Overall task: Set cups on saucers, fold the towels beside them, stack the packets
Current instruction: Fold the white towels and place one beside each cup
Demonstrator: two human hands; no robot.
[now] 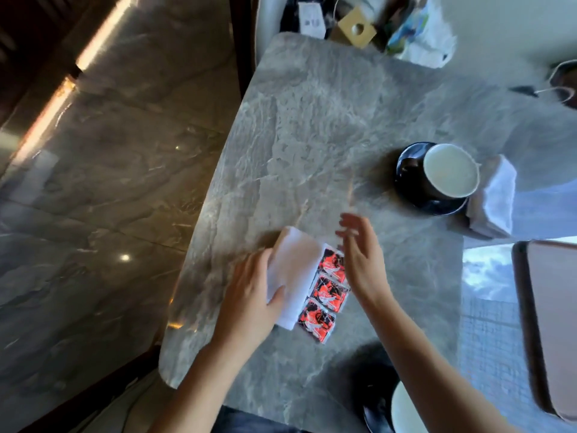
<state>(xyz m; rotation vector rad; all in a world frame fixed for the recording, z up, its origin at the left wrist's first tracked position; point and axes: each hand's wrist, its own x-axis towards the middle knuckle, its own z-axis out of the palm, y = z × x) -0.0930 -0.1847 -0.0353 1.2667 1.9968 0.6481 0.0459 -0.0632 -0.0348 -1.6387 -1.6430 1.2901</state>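
A folded white towel lies on the grey marble table. My left hand rests on its left side, thumb across its near edge. Three red-and-black packets lie in a row against the towel's right edge. My right hand hovers just right of them, fingers straight and blurred, holding nothing. Further right a white-lined cup stands on a dark saucer, with another folded white towel beside it. A second cup and saucer show partly at the bottom edge.
A tan holder with a round hole and a colourful bag sit at the table's far end. A dark-rimmed tray lies off the right side. Polished stone floor lies left of the table.
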